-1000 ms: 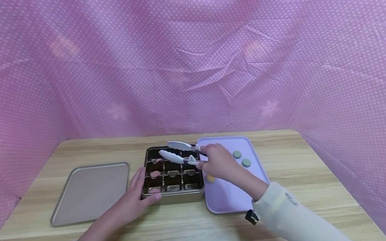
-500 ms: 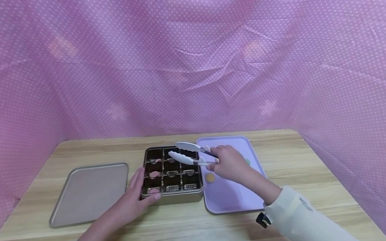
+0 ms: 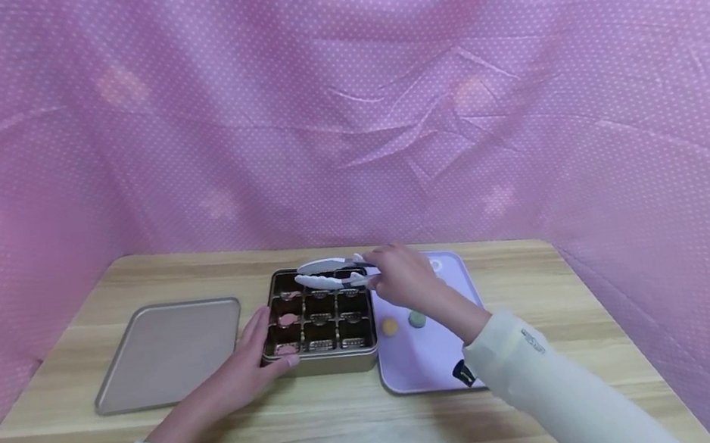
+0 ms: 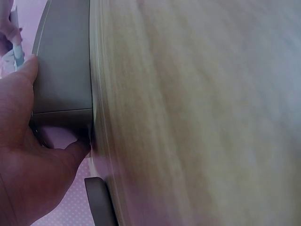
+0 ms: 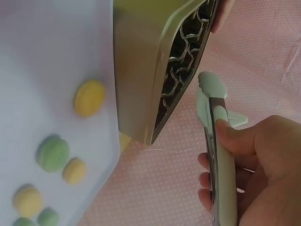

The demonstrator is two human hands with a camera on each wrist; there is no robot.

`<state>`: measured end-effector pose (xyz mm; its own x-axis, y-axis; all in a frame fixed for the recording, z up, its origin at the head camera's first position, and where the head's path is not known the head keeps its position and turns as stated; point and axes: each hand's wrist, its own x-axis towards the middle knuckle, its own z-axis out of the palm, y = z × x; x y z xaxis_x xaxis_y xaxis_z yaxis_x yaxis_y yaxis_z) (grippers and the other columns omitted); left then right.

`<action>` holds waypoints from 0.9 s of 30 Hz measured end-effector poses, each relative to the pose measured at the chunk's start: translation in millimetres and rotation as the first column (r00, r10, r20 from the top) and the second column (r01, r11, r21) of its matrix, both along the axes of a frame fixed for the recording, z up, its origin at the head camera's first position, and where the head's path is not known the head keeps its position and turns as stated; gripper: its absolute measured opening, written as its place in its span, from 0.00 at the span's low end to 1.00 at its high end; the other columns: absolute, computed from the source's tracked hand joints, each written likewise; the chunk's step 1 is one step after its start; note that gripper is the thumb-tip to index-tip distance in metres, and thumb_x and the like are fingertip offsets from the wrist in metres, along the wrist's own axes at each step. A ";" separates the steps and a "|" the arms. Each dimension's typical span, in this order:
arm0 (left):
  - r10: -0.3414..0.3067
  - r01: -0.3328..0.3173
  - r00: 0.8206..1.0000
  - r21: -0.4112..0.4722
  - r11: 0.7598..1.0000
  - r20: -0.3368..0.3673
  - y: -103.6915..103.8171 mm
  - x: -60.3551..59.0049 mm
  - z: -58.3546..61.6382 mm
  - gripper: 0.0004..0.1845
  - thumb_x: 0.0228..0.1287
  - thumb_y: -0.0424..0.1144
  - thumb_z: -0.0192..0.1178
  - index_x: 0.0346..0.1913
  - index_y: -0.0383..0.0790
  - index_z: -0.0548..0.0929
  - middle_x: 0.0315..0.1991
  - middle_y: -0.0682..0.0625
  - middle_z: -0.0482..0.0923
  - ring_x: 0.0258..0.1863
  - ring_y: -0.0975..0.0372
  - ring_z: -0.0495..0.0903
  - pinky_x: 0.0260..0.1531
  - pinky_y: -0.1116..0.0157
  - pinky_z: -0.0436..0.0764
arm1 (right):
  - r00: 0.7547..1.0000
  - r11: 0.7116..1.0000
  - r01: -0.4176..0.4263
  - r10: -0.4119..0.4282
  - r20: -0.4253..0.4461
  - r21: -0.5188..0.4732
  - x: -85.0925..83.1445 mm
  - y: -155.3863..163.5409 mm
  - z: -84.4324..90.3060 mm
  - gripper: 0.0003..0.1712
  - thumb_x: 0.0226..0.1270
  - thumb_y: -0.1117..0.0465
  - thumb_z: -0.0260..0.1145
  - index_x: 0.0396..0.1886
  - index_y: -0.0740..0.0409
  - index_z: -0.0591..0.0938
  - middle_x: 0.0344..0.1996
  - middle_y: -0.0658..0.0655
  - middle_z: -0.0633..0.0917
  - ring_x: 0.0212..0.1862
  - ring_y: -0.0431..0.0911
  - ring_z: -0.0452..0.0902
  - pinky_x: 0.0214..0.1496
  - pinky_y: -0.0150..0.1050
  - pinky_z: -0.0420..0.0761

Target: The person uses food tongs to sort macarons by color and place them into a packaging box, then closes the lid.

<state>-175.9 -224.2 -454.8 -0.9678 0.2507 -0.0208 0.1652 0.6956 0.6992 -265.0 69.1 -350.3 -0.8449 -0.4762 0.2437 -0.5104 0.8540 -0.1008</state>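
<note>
In the head view a deep metal tin box (image 3: pixel 341 362) with a dark divided insert stands mid-table, pink macarons (image 3: pixel 288 320) in its left column. My left hand (image 3: pixel 246 368) rests on its front left corner, fingers straight along the side, thumb over the front rim. My right hand (image 3: pixel 408 282) grips white-tipped tongs (image 3: pixel 329 275) above the back row of compartments. The tongs' arms stand a little apart, and no macaron shows between the tips. On the purple tray (image 3: pixel 412 374) lie yellow macarons (image 5: pixel 89 98) and green macarons (image 5: pixel 53 154), partly hidden by my right arm in the head view.
A flat metal lid (image 3: pixel 171 352) lies on the wooden table (image 3: pixel 319 441) to the left of the box. The purple tray sits close against the box's right side. Pink dotted cloth (image 3: pixel 343 139) hangs around the back and sides of the table.
My right hand with the tongs first shifted right, then went back left over the rear of the box. The tongs' arms are closer together. My left hand stays at the corner.
</note>
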 end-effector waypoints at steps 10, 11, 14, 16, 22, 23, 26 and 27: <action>0.000 0.000 1.000 0.008 1.000 0.006 -1.2 -0.5 -1.1 0.61 0.62 0.72 0.56 0.81 0.52 0.28 0.82 0.42 0.26 0.77 0.35 0.47 0.72 0.34 0.53 | 0.998 0.998 -0.054 0.056 -0.040 0.038 -20.4 -10.1 3.8 0.21 0.59 0.65 0.73 0.53 0.47 0.87 0.40 0.52 0.89 0.42 0.51 0.82 0.31 0.42 0.80; -0.001 0.001 1.000 0.008 1.000 0.007 -1.2 -0.5 -1.2 0.61 0.62 0.72 0.56 0.81 0.52 0.28 0.82 0.42 0.26 0.77 0.35 0.47 0.72 0.34 0.53 | 0.997 0.998 -0.061 0.063 -0.035 0.035 -23.5 -10.6 3.6 0.23 0.59 0.65 0.73 0.55 0.47 0.87 0.41 0.52 0.90 0.43 0.51 0.82 0.33 0.42 0.81; 0.001 -0.001 1.000 0.010 1.000 0.009 -1.1 -0.1 -1.0 0.61 0.62 0.73 0.56 0.81 0.52 0.28 0.82 0.42 0.26 0.77 0.35 0.47 0.72 0.34 0.53 | 0.996 0.996 -0.087 0.088 -0.033 0.030 -34.1 -11.5 3.0 0.27 0.59 0.66 0.73 0.60 0.49 0.85 0.46 0.54 0.90 0.46 0.53 0.83 0.42 0.45 0.84; 0.002 -0.002 1.000 0.010 1.000 0.011 -0.9 0.2 -0.9 0.61 0.62 0.73 0.56 0.81 0.52 0.28 0.82 0.42 0.26 0.77 0.35 0.47 0.72 0.33 0.53 | 0.993 0.993 -0.108 0.110 -0.042 0.045 -41.8 -12.1 3.1 0.27 0.59 0.67 0.73 0.61 0.51 0.84 0.47 0.54 0.90 0.47 0.53 0.84 0.48 0.46 0.84; 0.006 -0.006 1.000 0.010 1.000 0.013 -1.2 1.2 0.2 0.61 0.62 0.73 0.56 0.81 0.53 0.28 0.82 0.43 0.26 0.77 0.35 0.48 0.72 0.33 0.54 | 0.989 0.980 -0.120 0.132 -0.070 0.156 -61.1 -13.8 6.5 0.25 0.61 0.64 0.74 0.59 0.53 0.84 0.50 0.54 0.89 0.50 0.53 0.82 0.57 0.48 0.81; 0.004 -0.004 1.000 0.011 1.000 0.011 -1.5 1.2 0.4 0.61 0.62 0.73 0.56 0.81 0.53 0.28 0.82 0.43 0.26 0.77 0.35 0.47 0.72 0.33 0.53 | 0.988 0.977 -0.124 0.137 -0.064 0.176 -63.3 -14.1 7.3 0.25 0.61 0.64 0.74 0.60 0.53 0.84 0.51 0.54 0.89 0.52 0.53 0.82 0.58 0.48 0.81; 0.003 -0.004 1.000 0.014 1.000 0.008 -1.5 1.6 0.7 0.61 0.62 0.73 0.56 0.81 0.52 0.28 0.82 0.43 0.26 0.77 0.35 0.47 0.72 0.33 0.53 | 0.986 0.963 -0.145 0.161 -0.054 0.227 -68.8 -14.5 9.3 0.26 0.61 0.63 0.74 0.61 0.52 0.83 0.56 0.53 0.87 0.55 0.53 0.80 0.59 0.47 0.81; 0.003 -0.004 1.000 0.017 1.000 0.008 -1.4 1.6 0.5 0.61 0.62 0.73 0.56 0.81 0.53 0.28 0.82 0.43 0.26 0.78 0.35 0.47 0.72 0.33 0.53 | 0.984 0.958 -0.154 0.170 -0.048 0.243 -70.0 -14.7 10.4 0.27 0.61 0.63 0.74 0.61 0.51 0.83 0.57 0.53 0.86 0.56 0.52 0.80 0.59 0.47 0.81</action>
<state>-174.3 -225.6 -454.4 -0.9685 0.2478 -0.0238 0.1575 0.6841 0.7121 -335.0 54.4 -339.9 -0.7369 -0.6565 0.1611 -0.6425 0.7543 0.1350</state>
